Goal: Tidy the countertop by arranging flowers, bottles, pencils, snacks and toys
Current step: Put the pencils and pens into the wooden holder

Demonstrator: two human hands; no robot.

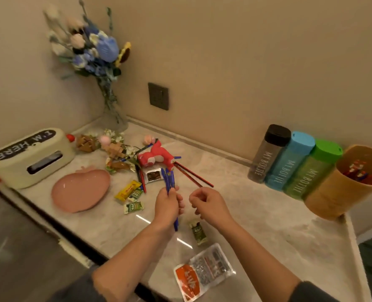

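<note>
Head camera, looking down at a pale marble countertop [268, 225] set in a room corner. The person's left hand [168, 204] is closed around a bundle of blue pencils [168, 180], gripped near the middle; their far ends fan out toward a pink plush toy [156, 158]. The right hand [207, 203] hovers just beside the left with fingers curled inward; whether it pinches anything cannot be told. Two red pencils [192, 175] lie on the counter, running from the toy to just past the right hand's knuckles. A tan round cup [333, 192] with more pencils inside stands at the far right, touching a row of three tall bottles [289, 162], grey, blue and green. Small snack packets [130, 192] lie scattered beside a pink apple-shaped plate [80, 190].

The step in hand appears to be gathering the loose pencils; it would go best if the right hand takes the red pair by their near ends, adds them to the blue bundle, evens the ends, then lowers everything upright into the cup without nudging the green bottle beside it.
</note>
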